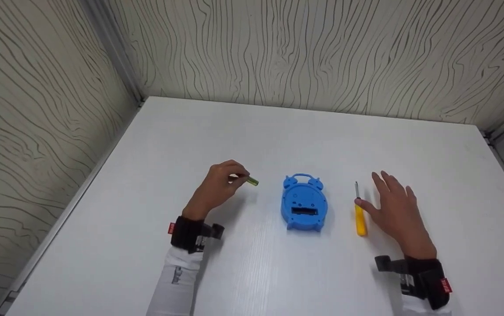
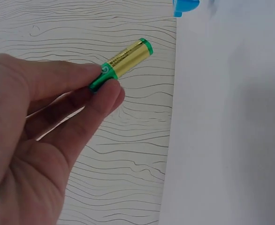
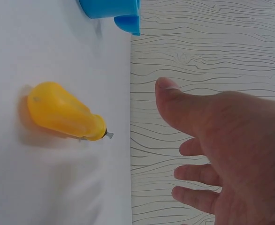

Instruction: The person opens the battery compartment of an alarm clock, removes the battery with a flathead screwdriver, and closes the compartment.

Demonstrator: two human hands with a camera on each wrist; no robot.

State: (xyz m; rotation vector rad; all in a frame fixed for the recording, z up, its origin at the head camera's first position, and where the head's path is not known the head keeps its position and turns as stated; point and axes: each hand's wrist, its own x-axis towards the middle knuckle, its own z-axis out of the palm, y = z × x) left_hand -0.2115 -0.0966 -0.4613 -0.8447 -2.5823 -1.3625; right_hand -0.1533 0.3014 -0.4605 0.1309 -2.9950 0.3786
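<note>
The left grip (image 1: 217, 186) is pinching a battery (image 2: 128, 58) bearing a G-like mark (image 2: 105, 70), the right grip (image 1: 399, 213) hovering loose-fingered beside a screwdriver (image 1: 361, 223).

The battery (image 2: 124, 62) bears a G-like white sign (image 2: 105, 70); its other print (image 2: 126, 54) is unreadable.

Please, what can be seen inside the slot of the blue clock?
The slot in the blue clock is open and dark; no contents are distinguishable. The rest of its interior is covered.
</note>
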